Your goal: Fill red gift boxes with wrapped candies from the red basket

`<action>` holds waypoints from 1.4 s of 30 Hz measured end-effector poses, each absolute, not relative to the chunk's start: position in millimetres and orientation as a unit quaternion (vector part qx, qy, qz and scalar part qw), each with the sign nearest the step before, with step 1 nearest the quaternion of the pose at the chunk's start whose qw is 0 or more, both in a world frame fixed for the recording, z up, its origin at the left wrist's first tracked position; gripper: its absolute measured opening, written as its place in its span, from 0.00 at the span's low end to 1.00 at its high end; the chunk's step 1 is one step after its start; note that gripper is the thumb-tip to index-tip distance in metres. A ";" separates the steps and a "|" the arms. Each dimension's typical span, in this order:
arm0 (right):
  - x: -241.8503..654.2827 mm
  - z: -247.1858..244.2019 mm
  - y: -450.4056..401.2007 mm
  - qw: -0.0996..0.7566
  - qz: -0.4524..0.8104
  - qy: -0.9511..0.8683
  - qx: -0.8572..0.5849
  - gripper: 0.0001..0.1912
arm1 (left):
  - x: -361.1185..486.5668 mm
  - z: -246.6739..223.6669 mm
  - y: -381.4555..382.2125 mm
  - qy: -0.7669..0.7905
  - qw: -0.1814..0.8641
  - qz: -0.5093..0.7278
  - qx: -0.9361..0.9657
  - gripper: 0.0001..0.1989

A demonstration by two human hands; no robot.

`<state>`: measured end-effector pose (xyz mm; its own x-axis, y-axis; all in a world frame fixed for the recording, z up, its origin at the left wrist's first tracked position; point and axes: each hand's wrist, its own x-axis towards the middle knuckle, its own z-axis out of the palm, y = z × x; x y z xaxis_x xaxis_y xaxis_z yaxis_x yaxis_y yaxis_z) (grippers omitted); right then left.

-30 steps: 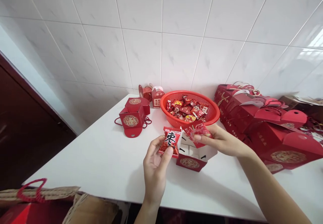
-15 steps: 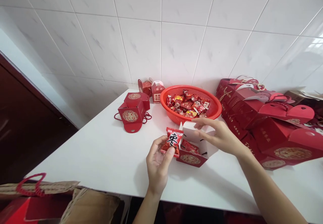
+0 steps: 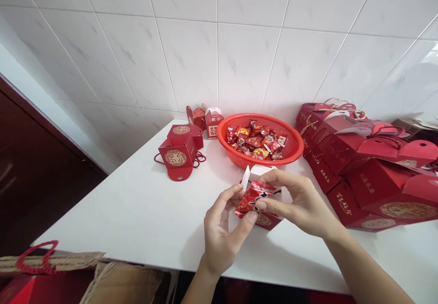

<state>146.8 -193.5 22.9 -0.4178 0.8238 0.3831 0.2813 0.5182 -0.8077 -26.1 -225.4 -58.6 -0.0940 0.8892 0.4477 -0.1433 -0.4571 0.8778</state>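
Observation:
A red wrapped candy packet (image 3: 251, 198) with black lettering is tilted between my two hands, in front of an open red gift box. My right hand (image 3: 303, 203) pinches its right side between thumb and fingers. At its lower left edge, my left hand (image 3: 224, 233) has fingertips and thumb closed on it. The gift box (image 3: 268, 222) stands on the white table with its white inner flaps raised; the packet and my fingers cover most of its opening. Just behind is a red plastic basket (image 3: 294, 157) holding several wrapped candies (image 3: 255, 140).
Another red box (image 3: 176, 155) with flaps and cord handles stands open to the left, with two small red boxes (image 3: 212, 123) behind it by the tiled wall. Stacked red gift boxes (image 3: 383, 194) fill the right side. A cardboard carton (image 3: 126, 281) sits at the near left edge.
My right hand has come down from the box's flap onto the candy packet. The packet has moved right and tilted, now in front of the box opening. My left hand moved right with it.

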 end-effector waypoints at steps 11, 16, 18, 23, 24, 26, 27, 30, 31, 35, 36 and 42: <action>148.9 18.6 -202.2 0.470 0.466 -0.677 -0.323 0.18 | -21.9 -15.6 -232.3 0.330 0.518 0.609 0.502 0.13; 150.3 18.7 -202.2 0.459 0.446 -0.688 -0.343 0.11 | -16.7 -21.0 -229.7 0.320 0.478 0.631 0.520 0.12; 149.8 17.0 -203.5 0.461 0.409 -0.706 -0.349 0.08 | -15.9 -23.0 -229.6 0.313 0.466 0.635 0.530 0.11; 149.8 12.3 -207.2 0.489 0.364 -0.714 -0.343 0.07 | -17.0 -22.2 -230.6 0.298 0.493 0.627 0.525 0.12; 150.1 11.8 -207.5 0.488 0.366 -0.714 -0.344 0.07 | -17.9 -21.3 -230.1 0.292 0.511 0.615 0.525 0.13; 150.6 11.1 -207.8 0.484 0.371 -0.711 -0.349 0.08 | -20.2 -19.1 -228.4 0.284 0.541 0.588 0.529 0.14; 150.7 10.9 -207.9 0.483 0.374 -0.710 -0.350 0.08 | -21.2 -18.0 -227.4 0.286 0.548 0.578 0.533 0.13; 150.5 11.5 -208.5 0.475 0.389 -0.709 -0.347 0.09 | -22.0 -15.4 -225.5 0.308 0.522 0.580 0.544 0.10; 150.3 12.0 -208.8 0.471 0.395 -0.709 -0.346 0.09 | -21.4 -14.8 -225.3 0.314 0.506 0.589 0.547 0.10; 149.9 13.4 -209.2 0.441 0.432 -0.712 -0.335 0.14 | -16.3 -14.9 -225.6 0.333 0.454 0.627 0.539 0.10; 149.8 13.1 -209.1 0.431 0.444 -0.713 -0.330 0.15 | -15.0 -15.4 -225.5 0.338 0.444 0.634 0.535 0.10; 148.3 6.1 -207.9 0.440 0.474 -0.677 -0.351 0.13 | -10.3 -20.2 -223.4 0.360 0.429 0.644 0.521 0.09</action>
